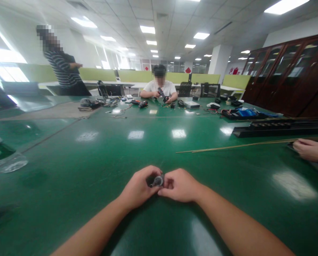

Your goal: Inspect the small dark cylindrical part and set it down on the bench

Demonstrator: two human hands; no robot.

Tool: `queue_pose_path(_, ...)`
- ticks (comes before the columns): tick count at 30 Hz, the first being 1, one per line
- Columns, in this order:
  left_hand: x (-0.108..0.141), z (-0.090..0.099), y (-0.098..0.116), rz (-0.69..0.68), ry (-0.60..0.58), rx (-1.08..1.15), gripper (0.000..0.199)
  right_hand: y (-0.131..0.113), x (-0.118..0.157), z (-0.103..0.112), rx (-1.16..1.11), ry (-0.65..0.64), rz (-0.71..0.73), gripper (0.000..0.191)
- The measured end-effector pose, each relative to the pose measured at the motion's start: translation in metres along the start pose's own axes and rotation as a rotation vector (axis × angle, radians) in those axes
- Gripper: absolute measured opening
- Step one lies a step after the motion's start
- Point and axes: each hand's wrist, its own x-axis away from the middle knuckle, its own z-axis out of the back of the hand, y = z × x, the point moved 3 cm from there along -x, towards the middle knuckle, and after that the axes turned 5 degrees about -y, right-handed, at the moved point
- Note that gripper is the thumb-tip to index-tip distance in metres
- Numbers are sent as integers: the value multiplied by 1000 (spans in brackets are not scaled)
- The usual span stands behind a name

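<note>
We saw a small grey part (158, 181) between both hands, near the middle of the view and over the near stretch of the green desk (100, 156). We could not tell whether it touched the desk. Our left hand (139, 186) was curled in, thumb below and fingers above, with the part held at their tips; a round face and a short stub showed in the gap. Our right hand (180, 185) was bent close on the other side, its fingertips at the part's edge, but we could not tell how firmly they pinched, or whether they held a second piece.

We judged a slip the likeliest trouble: with only fingertips on something so small, uneven pressure or a twist could have popped it loose, and the glossy desk could have let it skid or roll. Our own fingers hid much of it, so a crooked fit could have gone unnoticed.

The bottle (1, 153) at the left and the thin rods (233, 146) ahead to the right lay well apart from our hands. A co-worker's hand (310, 149) was near the rods; a knock there could have sent them rolling.
</note>
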Motion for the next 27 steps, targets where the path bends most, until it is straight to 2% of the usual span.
queue_pose_path(9,-1,2,2,-15,59,58,11,-3,-2,3,13,7,33,25)
queue_pose_path(13,-1,2,2,-18,74,50,13,-7,-2,10,-6,20,42,39)
queue_pose_path(16,-1,2,1,-7,64,49,12,-9,-2,12,-22,29,32,40)
queue_pose_path(19,-1,1,0,2,63,29,14,-7,-3,13,-44,85,15,42)
queue_pose_path(24,-2,3,0,-15,85,-36,16,1,-2,16,-103,248,-25,48)
queue_pose_path(27,-2,4,-1,-32,69,-47,18,1,-1,19,-120,291,-23,46)
